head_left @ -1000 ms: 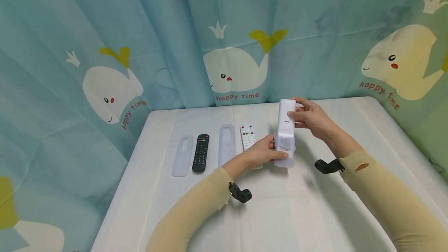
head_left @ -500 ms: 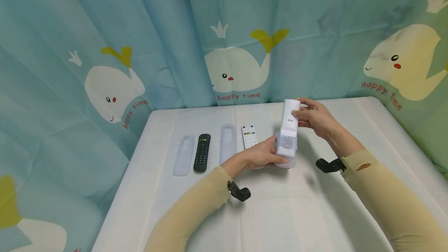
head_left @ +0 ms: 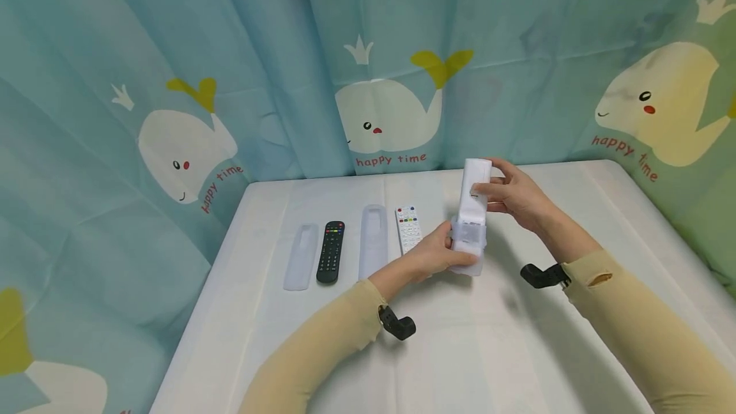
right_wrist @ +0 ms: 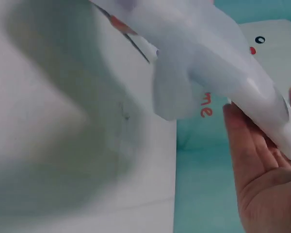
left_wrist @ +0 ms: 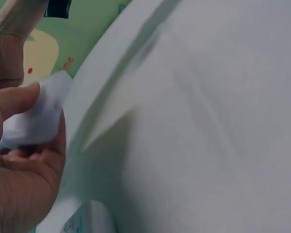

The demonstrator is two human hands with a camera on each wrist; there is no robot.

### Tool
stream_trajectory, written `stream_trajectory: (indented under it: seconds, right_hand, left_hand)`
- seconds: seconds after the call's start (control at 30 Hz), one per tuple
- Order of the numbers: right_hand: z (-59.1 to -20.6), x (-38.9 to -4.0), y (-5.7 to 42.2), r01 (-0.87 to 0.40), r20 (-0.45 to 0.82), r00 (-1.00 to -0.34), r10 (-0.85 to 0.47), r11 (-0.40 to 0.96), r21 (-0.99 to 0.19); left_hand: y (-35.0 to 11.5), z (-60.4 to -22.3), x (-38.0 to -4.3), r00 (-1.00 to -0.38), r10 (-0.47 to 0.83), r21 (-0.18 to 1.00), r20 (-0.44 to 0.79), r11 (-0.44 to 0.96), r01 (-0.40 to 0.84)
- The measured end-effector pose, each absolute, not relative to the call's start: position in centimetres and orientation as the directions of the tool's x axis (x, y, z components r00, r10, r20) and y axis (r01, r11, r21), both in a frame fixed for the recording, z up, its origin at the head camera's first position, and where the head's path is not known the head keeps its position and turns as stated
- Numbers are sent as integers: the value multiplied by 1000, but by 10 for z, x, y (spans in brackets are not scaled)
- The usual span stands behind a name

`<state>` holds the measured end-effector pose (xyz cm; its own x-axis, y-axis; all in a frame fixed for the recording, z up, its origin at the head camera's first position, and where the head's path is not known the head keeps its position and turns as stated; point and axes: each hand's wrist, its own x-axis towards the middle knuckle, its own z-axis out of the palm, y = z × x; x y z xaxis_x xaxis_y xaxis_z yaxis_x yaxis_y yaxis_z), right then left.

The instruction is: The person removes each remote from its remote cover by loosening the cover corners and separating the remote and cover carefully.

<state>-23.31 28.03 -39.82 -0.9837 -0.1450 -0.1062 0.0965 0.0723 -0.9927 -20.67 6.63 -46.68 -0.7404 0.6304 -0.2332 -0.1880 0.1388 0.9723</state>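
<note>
A white remote control (head_left: 474,193), its back facing the head camera, stands tilted above the table with its lower part inside a translucent sleeve-like cover (head_left: 468,233). Around the covered lower end, my left hand (head_left: 427,255) grips with the thumb across the front. My right hand (head_left: 514,198) pinches the bare upper end between thumb and fingers. In the right wrist view, a loose flap of the cover (right_wrist: 172,92) hangs out from the remote's side. The left wrist view shows the covered end (left_wrist: 39,114) between thumb and fingers.
Left of the hands lie another white remote (head_left: 408,225) with coloured buttons, partly hidden by my left hand, a translucent cover (head_left: 374,238), a black remote (head_left: 330,252) and a second translucent cover (head_left: 301,257). Behind the white table (head_left: 460,350) hangs a whale-print curtain (head_left: 276,114).
The held remote and cover tilted slightly right half a second ago and have since swung back a little left. The remote's top end sits slightly higher. Both hands keep their hold.
</note>
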Motion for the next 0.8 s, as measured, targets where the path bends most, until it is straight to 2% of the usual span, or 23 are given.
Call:
stream_trajectory:
  seconds: [0.17, 0.57, 0.67, 0.8]
  right_hand:
    - [-397, -233, 280, 90, -106, -981, -160, 109, -990]
    - [-403, -236, 285, 126, -130, -983, -127, 39, -991]
    - [-403, -237, 285, 130, -134, -983, -122, 41, -991]
    - [-399, -238, 281, 129, -137, -985, -105, 80, -988]
  left_hand:
    - [65, -465, -208, -704, 674, 973, -223, 109, -203]
    - [58, -464, -210, -591, 762, 948, -264, 94, -303]
    - [58, -464, -209, -604, 755, 951, -257, 84, -299]
    - [61, -466, -207, -692, 680, 968, -243, 122, -220]
